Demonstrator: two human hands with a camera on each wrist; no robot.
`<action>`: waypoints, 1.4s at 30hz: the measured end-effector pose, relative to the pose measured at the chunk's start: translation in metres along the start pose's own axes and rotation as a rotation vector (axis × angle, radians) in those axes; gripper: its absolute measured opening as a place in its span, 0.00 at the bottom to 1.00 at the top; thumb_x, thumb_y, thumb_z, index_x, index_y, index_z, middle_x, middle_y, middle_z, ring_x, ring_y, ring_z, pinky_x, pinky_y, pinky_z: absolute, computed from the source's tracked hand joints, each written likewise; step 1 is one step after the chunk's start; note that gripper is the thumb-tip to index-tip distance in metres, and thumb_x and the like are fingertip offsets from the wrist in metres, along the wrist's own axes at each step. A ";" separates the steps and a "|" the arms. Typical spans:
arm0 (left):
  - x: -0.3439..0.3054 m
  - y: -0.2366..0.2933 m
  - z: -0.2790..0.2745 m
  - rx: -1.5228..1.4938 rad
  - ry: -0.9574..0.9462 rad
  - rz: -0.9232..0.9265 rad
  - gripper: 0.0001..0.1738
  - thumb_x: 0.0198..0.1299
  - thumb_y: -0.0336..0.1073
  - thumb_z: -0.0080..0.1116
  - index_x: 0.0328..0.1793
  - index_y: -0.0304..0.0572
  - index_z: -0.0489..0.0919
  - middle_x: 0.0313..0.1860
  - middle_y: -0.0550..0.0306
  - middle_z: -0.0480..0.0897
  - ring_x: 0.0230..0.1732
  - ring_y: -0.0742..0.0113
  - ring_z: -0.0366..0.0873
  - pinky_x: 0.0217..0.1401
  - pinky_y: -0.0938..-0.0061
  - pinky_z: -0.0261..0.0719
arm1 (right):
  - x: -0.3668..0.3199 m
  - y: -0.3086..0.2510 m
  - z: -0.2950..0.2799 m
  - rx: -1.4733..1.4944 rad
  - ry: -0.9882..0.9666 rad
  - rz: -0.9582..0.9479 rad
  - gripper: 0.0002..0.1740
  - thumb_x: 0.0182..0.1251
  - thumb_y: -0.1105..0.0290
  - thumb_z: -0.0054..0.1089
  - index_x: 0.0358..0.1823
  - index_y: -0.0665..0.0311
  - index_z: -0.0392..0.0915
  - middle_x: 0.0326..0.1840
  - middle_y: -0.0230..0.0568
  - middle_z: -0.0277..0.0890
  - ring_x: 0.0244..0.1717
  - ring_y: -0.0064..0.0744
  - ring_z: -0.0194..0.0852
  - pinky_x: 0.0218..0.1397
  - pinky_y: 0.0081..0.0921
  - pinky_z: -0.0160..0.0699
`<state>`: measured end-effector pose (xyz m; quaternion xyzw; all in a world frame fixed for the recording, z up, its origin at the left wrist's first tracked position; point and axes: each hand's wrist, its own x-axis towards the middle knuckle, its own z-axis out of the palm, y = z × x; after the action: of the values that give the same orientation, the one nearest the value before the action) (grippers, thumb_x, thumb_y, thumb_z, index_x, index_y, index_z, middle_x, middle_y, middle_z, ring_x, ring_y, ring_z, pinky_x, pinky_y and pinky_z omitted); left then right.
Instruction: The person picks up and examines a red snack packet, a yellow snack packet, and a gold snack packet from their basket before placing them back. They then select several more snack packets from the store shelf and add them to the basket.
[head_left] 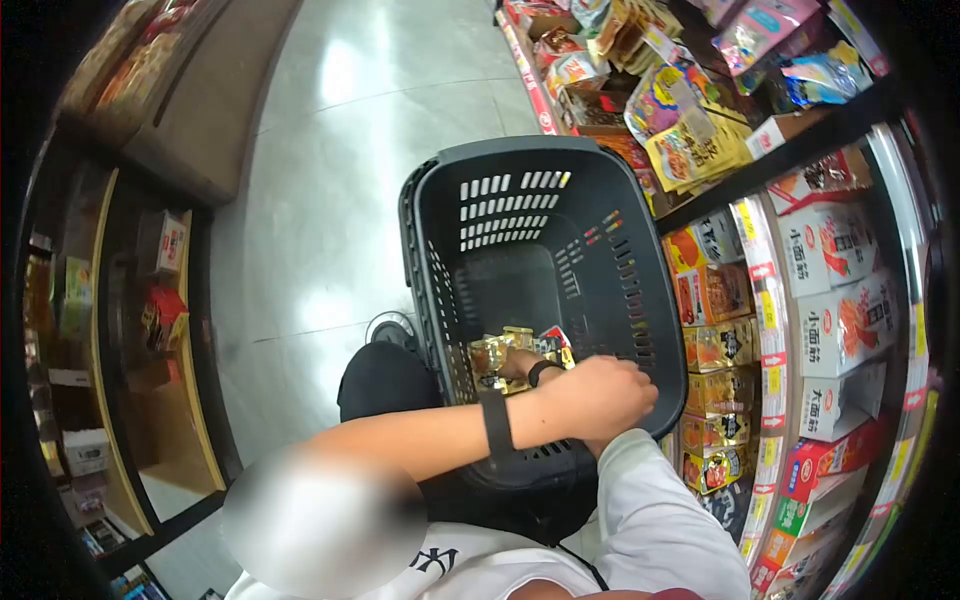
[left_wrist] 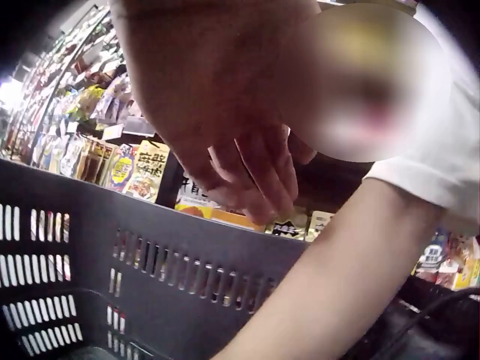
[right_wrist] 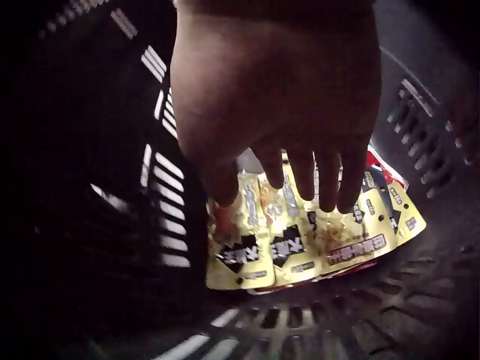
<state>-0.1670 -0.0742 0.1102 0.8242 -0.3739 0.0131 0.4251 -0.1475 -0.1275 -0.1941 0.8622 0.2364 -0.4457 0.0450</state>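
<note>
My right hand (right_wrist: 277, 97) reaches down inside the black shopping basket (head_left: 520, 150), its fingers extended over several shiny yellow snack packets (right_wrist: 300, 259). In the right wrist view the fingertips overlap the packets' upper parts. A packet with red and white edges (head_left: 556, 343) lies beside them at the basket's bottom. My left hand (head_left: 598, 398) crosses above the right forearm, near the basket's right rim, with its fingers loosely bent. Nothing shows between those fingers in the left wrist view, where they hang beside the basket wall (left_wrist: 150, 232).
Along the right, shelves hold bagged snacks (head_left: 700, 150), yellow packets (head_left: 720, 390) and white boxes (head_left: 845, 320), with a price-label strip (head_left: 765, 330) along the edge. Another shelf unit (head_left: 110, 350) stands at the left. Grey floor (head_left: 330, 180) runs between them. A knee (head_left: 385, 385) is beside the basket.
</note>
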 end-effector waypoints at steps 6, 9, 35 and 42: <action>-0.006 0.004 -0.001 0.021 -0.138 -0.041 0.08 0.61 0.40 0.63 0.38 0.44 0.81 0.37 0.57 0.84 0.47 0.56 0.84 0.49 0.60 0.82 | 0.033 -0.030 0.028 0.414 0.177 0.119 0.40 0.68 0.52 0.66 0.71 0.77 0.68 0.61 0.72 0.79 0.65 0.62 0.79 0.67 0.47 0.80; -0.005 0.000 -0.006 0.042 -0.101 -0.056 0.08 0.56 0.37 0.64 0.37 0.42 0.84 0.37 0.54 0.85 0.45 0.54 0.85 0.47 0.60 0.84 | 0.018 -0.044 0.017 0.465 0.220 0.104 0.30 0.67 0.59 0.67 0.63 0.75 0.76 0.59 0.68 0.81 0.60 0.61 0.84 0.64 0.48 0.82; -0.004 -0.144 -0.107 0.111 0.076 -0.653 0.15 0.62 0.36 0.71 0.45 0.30 0.82 0.35 0.46 0.88 0.36 0.59 0.87 0.40 0.64 0.82 | -0.160 0.082 -0.241 0.844 0.686 -0.385 0.24 0.67 0.56 0.73 0.53 0.70 0.86 0.49 0.50 0.89 0.53 0.37 0.89 0.58 0.33 0.82; 0.000 -0.146 -0.103 -0.010 0.115 -0.734 0.18 0.62 0.38 0.73 0.44 0.27 0.82 0.32 0.47 0.88 0.32 0.62 0.86 0.37 0.67 0.83 | -0.173 0.081 -0.247 0.913 0.862 -0.310 0.18 0.70 0.59 0.71 0.52 0.65 0.86 0.46 0.47 0.91 0.52 0.33 0.89 0.55 0.30 0.82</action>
<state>-0.0448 0.0519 0.0750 0.8994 -0.0290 -0.0958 0.4256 -0.0116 -0.1917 0.0793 0.8520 0.1418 -0.1165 -0.4903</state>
